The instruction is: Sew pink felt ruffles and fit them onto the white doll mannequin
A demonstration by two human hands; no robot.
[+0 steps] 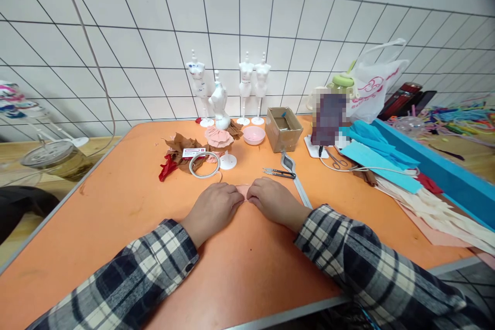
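White plastic bag (381,100): pink lettering, perhaps opening with a "B", the rest unreadable.
Small red-and-white box (194,153): print too small to read.

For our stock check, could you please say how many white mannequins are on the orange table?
4: left mannequin; front mannequin, above pink ruffles; then middle mannequin and right mannequin, side by side behind the pink bowl.

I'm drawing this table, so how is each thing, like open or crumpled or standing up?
Pink cloth: pinched in both hands, mostly covered
Left hand: fingers curled on the cloth
Right hand: fingers curled on the cloth
Cardboard box: open at the top
Pink bowl: right way up
White mannequins: standing upright
Brown cloth: crumpled
Red cloth beside it: crumpled
Snips: lying down
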